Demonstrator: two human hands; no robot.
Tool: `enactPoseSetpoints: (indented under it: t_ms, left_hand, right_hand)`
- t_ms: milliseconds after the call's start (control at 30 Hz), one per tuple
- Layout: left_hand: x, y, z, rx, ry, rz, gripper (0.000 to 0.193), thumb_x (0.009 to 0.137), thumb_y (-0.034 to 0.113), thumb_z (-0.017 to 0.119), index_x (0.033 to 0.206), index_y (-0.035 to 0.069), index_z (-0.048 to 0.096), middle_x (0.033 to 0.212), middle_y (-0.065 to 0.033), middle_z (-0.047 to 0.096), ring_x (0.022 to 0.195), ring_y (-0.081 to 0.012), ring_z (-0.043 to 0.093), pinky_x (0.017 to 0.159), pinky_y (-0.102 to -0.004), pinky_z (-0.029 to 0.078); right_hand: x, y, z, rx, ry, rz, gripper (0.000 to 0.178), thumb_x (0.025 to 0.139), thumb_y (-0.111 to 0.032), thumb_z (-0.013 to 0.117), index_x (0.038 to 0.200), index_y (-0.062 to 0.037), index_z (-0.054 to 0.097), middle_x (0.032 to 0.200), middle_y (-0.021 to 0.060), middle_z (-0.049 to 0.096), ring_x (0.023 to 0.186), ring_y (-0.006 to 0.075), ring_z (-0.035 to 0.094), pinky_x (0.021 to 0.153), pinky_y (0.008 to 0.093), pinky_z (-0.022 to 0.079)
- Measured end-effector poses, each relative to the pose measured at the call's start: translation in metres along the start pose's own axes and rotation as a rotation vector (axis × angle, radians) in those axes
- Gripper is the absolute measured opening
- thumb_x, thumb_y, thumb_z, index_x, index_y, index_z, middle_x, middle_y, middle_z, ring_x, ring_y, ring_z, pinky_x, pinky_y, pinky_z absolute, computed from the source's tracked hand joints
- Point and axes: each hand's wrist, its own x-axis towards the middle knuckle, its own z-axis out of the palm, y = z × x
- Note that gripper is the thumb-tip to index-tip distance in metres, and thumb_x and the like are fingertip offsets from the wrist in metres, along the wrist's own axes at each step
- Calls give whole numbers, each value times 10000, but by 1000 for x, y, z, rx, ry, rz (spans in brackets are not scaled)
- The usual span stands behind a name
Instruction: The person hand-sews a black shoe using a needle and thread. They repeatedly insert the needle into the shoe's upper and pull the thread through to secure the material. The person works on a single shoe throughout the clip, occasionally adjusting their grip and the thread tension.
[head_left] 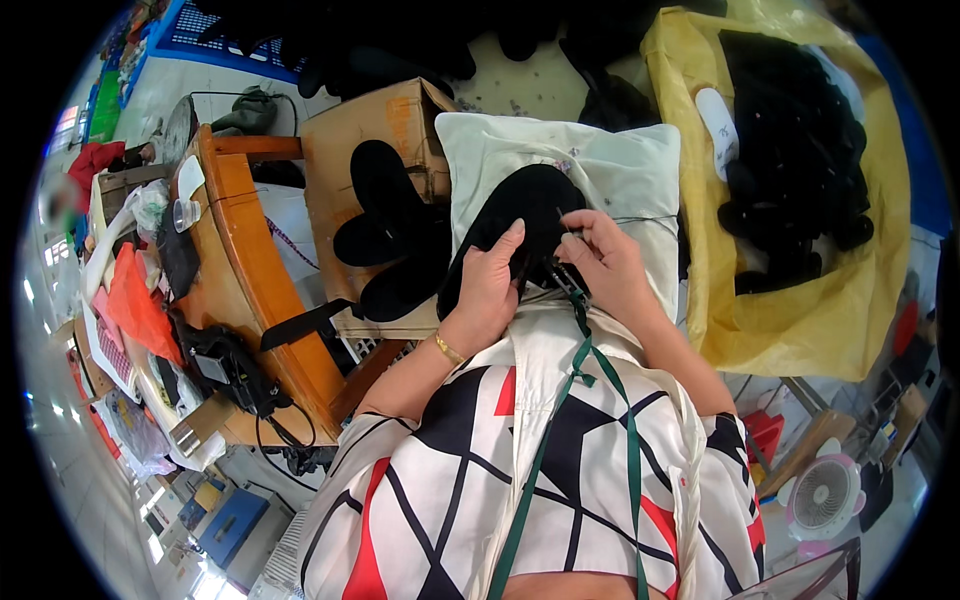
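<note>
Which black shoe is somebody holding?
The black shoe over the white cushion: the left hand grips it, the right hand is at its edge. No hand touches the shoes by the cardboard box.

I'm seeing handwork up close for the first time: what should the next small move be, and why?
Perhaps grip the black shoe-like piece slightly more firmly with the left hand: that hand's thumb lies over it, while the right hand has curled fingers at the piece's right side. Whether those hold anything is unclear.
</note>
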Motion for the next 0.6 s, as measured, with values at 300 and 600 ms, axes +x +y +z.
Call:
enactPoseSetpoints:
  t_ms: [300, 600]
  left_hand:
    - [14, -8, -16, 13, -51, 41, 212, 906, 100, 691, 1092, 0, 665, 1044, -53, 696, 911, -135, 653, 841, -291, 517]
    - [13, -10, -20, 50, -95, 25, 233, 927, 135, 670, 1133, 28, 658, 1097, -34, 682, 1004, -128, 631, 903, -291, 494]
  right_hand:
    - [12, -15, 7, -260, -113, -1, 134, 880, -93, 637, 1000, -38, 655, 693, 129, 650, 580, 214, 631, 569, 320, 490]
    - [14, -15, 5, -275, -132, -27, 132, 880, -75, 633, 990, -7, 660, 696, 94, 618, 599, 150, 555, 576, 292, 464]
